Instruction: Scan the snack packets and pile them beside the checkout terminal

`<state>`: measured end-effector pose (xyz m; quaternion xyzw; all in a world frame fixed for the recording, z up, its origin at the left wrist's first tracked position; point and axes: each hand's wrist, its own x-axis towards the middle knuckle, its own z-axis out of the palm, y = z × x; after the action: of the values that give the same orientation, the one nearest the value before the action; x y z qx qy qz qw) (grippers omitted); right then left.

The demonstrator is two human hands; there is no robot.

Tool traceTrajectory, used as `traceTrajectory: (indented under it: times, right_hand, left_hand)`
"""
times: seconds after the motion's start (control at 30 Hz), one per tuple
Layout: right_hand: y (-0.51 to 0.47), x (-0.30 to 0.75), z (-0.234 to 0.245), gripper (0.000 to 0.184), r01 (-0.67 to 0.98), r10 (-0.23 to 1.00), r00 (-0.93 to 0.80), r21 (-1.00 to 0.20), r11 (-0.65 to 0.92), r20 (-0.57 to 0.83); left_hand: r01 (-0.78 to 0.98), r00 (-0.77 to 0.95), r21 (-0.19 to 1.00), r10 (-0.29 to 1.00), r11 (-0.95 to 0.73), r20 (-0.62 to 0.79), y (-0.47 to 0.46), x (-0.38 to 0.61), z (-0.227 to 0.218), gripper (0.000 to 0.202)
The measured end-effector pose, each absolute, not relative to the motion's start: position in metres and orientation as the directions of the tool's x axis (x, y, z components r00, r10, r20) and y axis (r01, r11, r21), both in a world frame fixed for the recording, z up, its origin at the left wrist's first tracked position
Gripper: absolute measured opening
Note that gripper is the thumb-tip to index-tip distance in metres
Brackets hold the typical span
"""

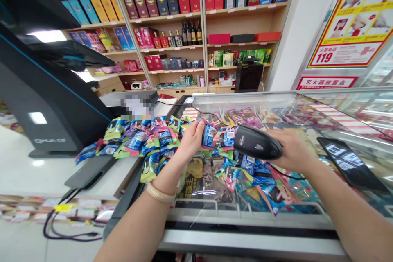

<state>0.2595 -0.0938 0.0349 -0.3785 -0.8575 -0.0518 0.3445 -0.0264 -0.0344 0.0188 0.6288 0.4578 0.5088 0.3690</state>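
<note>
My right hand (291, 149) is closed around a black barcode scanner (256, 142), whose head points left toward the packets. My left hand (190, 139) pinches a small blue snack packet (209, 136) and holds it up in front of the scanner. A pile of small blue, green and purple snack packets (144, 141) lies spread over the counter and the glass lid of a freezer (307, 106). A beige bracelet (159, 193) sits on my left wrist.
A black checkout terminal (46, 102) stands at the left on a white counter (18, 172), with cables (61, 225) hanging below. A black phone (351, 163) lies on the freezer glass at the right. Shelves of boxed goods and bottles (184, 20) fill the back wall.
</note>
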Motion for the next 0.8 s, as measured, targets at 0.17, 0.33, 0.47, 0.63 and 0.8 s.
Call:
traceTrajectory:
  times: [0.17, 0.33, 0.47, 0.63, 0.8]
  right_hand:
    - [-0.095, 0.258, 0.035, 0.013, 0.697, 0.638, -0.464, -0.191, 0.691, 0.614]
    - [-0.092, 0.262, 0.032, 0.020, 0.699, 0.632, -0.460, -0.184, 0.690, 0.624]
    - [-0.083, 0.277, 0.028, 0.024, 0.746, 0.621, -0.387, -0.164, 0.645, 0.682]
    - [-0.070, 0.305, 0.022, 0.023, 0.878, 0.644, -0.223, -0.137, 0.459, 0.732]
    - [-0.061, 0.321, 0.015, 0.028, 0.932, 0.588, -0.086, -0.143, 0.332, 0.804]
  left_hand:
    - [0.175, 0.066, 0.938, 0.954, -0.299, 0.292, -0.037, -0.024, 0.021, 0.031]
    - [0.187, 0.066, 0.926, 0.945, -0.327, 0.320, -0.039, -0.024, 0.024, 0.032]
    - [0.177, 0.061, 0.932, 0.949, -0.316, 0.310, -0.037, -0.024, 0.020, 0.032]
    - [0.182, 0.033, 0.929, 0.946, -0.323, 0.322, -0.030, -0.005, 0.014, 0.024]
    - [0.435, 0.298, 0.642, 0.774, -0.631, 0.559, -0.034, 0.030, 0.023, 0.031]
